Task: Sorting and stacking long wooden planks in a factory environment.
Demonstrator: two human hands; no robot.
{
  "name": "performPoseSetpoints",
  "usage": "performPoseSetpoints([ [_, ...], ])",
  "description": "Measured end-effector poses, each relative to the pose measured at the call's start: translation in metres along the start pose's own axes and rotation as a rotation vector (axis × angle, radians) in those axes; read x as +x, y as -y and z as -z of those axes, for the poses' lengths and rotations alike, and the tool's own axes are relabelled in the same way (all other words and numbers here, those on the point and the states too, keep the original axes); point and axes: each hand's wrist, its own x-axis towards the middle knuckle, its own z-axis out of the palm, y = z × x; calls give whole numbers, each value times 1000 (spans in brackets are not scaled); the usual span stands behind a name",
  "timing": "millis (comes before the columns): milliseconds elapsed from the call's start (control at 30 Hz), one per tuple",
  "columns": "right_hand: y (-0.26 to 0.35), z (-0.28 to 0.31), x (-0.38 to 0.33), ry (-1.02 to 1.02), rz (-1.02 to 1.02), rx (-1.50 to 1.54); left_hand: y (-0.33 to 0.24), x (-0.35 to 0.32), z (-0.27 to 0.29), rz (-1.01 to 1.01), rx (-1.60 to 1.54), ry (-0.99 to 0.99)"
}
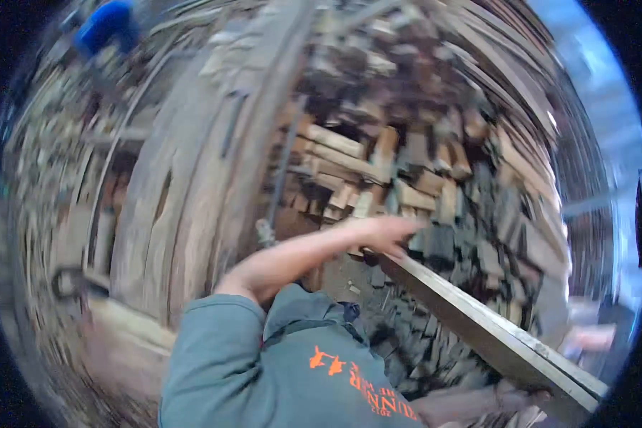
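Observation:
A long, thick wooden plank (478, 321) slants from the middle of the head view down to the lower right, and a dark seam runs along its upper face near the close end. My left hand (389, 234) is at the far end of it, thumb down by the wood and fingers stretched out to the right, blurred. Whether this hand bears on the plank I cannot tell. At the near end my right hand (535, 398) holds the plank from its left side, partly hidden by the wood.
Split firewood (435, 171) lies heaped beyond the plank, with dark loose pieces (421, 335) below it. Weathered boards (178, 185) stand on the left. A person in blue (105, 28) is far off at upper left. A blurred axe-like tool (78, 282) shows at left.

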Motion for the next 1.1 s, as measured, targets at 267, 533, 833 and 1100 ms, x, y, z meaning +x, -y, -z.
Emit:
performPoseSetpoints([
  [267,-238,3,111,194,-437,-615,-155,-35,20,-109,-305,-875],
  [533,-376,-204,102,1081,-239,-671,-120,-104,-5,472,-123,-1834],
  [833,-424,-341,33,1763,-248,-458,-203,-248,49,1229,1199,-908],
  [1100,-501,-451,-27,2167,213,-392,-133,-397,41,1483,556,-827],
])
